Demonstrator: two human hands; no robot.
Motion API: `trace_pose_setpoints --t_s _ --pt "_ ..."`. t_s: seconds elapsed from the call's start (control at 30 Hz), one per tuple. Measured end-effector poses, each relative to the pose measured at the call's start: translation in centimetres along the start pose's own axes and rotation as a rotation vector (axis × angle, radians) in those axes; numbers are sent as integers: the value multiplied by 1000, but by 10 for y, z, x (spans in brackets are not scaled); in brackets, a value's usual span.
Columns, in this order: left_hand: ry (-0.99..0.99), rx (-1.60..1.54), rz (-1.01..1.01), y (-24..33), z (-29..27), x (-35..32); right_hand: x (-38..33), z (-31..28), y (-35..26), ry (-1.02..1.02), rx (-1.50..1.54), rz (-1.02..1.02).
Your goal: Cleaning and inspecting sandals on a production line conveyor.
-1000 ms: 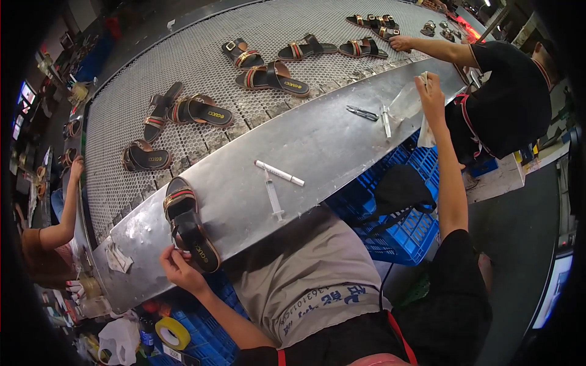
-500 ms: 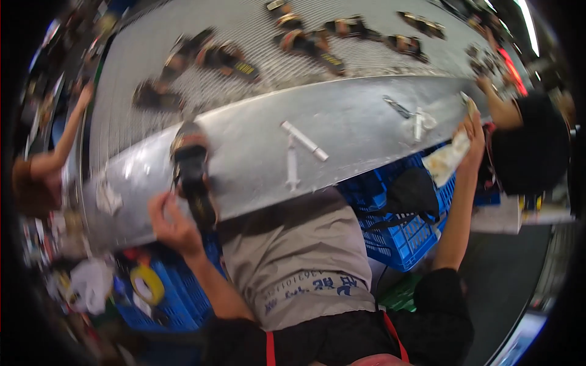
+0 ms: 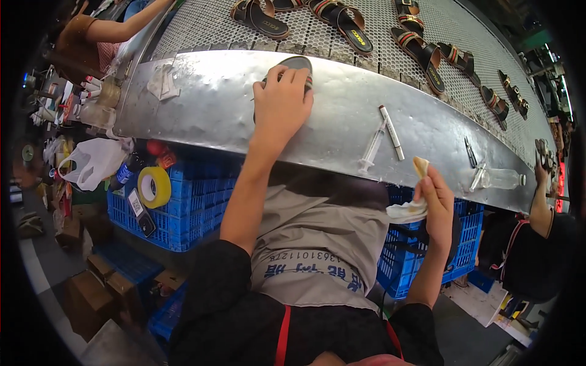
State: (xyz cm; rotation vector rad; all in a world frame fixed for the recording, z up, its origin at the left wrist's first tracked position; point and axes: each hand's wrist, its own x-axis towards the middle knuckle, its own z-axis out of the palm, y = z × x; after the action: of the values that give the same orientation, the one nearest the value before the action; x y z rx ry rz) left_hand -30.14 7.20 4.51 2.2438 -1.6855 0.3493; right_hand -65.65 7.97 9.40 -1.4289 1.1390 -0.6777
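Note:
On the metal ledge (image 3: 213, 97), my left hand (image 3: 282, 105) is closed over a dark strappy sandal (image 3: 298, 62). The fingers lie across its upper, and my hand covers most of it; the sole's rounded end and some striped strap show. My right hand (image 3: 437, 198) is closed round a crumpled white cloth (image 3: 408, 211) with yellowish stains, held just past the ledge's near edge. Between the hands lie a white marker pen (image 3: 391, 132) and a clear syringe (image 3: 373, 148), close beside each other.
Beyond the ledge, several similar sandals (image 3: 345, 27) lie on a perforated conveyor (image 3: 372, 73). A clear bottle (image 3: 505, 179) and a small dark metal tool (image 3: 470, 152) sit at the right. Blue crates (image 3: 183, 229) stand below. Other people's arms (image 3: 122, 28) reach in from both sides.
My left hand has gone from beside the sandal to on top of it. My right hand has drawn back from the ledge's right end with the cloth. The view has swung round.

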Motion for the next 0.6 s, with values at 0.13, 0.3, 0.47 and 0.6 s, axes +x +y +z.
trace_pose_setpoints --t_s 0.13,0.3,0.47,0.6 --pt "-202 -449 365 -20 -30 -16 2 27 -17 -156 -160 -121" --pt "-285 -445 529 -16 -58 -44 15 74 -24 -227 -395 -277" --pt "-305 -370 465 -10 -66 -72 14 115 -18 -247 -767 -423" --pt "-268 -347 354 -4 -70 -83 16 129 -12 -243 -880 -464"
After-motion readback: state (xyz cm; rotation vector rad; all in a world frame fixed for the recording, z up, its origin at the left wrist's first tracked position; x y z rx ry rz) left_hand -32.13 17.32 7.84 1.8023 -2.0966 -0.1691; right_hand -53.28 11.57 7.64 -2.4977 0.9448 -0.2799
